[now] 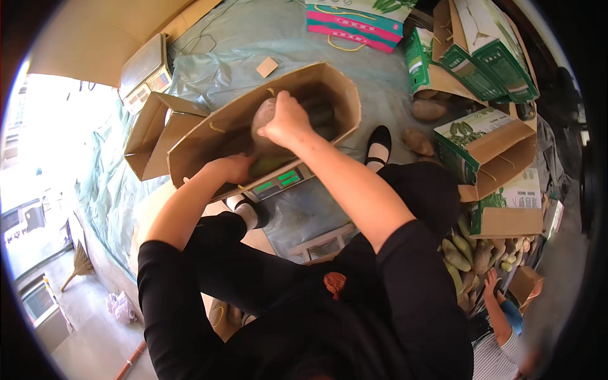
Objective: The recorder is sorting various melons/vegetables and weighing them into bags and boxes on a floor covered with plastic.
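Note:
An open cardboard box [209, 130] stands before me on a scale with a green display [278, 182]. My right hand [288, 121] is closed round a pale brown tuber [263, 116], held inside the box near its far wall. Its exact kind cannot be told. Over the box's near wall reaches my left hand [233, 168], its fingertips blurred and partly hidden down inside. Beside it lies a long green vegetable [268, 166]. Darker produce at the right end of the box sits in shadow.
Another open carton [161, 133] adjoins the box at left, with a second scale [145, 73] behind. Green-and-white cartons [484, 142] and loose tubers [418, 142] lie at right. Below them are piled vegetables [465, 253] and another person's hand [491, 283]. My shoe [379, 142] is right of the box.

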The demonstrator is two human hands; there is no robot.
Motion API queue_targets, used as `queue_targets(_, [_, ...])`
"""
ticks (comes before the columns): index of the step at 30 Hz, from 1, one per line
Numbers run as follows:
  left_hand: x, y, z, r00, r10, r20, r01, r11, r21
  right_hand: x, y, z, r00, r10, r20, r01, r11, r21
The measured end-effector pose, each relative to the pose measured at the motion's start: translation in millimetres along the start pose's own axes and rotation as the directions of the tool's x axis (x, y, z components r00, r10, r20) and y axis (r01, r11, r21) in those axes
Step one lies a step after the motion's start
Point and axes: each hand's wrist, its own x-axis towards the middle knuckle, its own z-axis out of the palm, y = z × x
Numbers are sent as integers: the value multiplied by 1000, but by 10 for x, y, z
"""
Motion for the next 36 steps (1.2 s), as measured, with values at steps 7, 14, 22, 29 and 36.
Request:
queue_targets(7, [-676,85,-222,959,188,-214,-242,935,-260,225,65,337,911,413,9,-394,862,320])
queue_targets(14, [-1218,521,-78,857,79,-509,-308,870,-384,-269,-346,-365,979,-161,124,163,987,-11])
queue_targets(22, [-1361,993,317,660,4,-751,-259,940,-223,-1502,303,-2118,836,-507,-213,545,813,204])
queue_targets(29, [-1113,922,502,534,-91,-841,-178,960,-217,-2474,2698,-2531,932,106,-347,-97,994,45])
queue_targets(36, [-869,729,584,571,-125,-811,-139,959,-246,-3532,4370,-1402,720,671,-179,-690,663,-288])
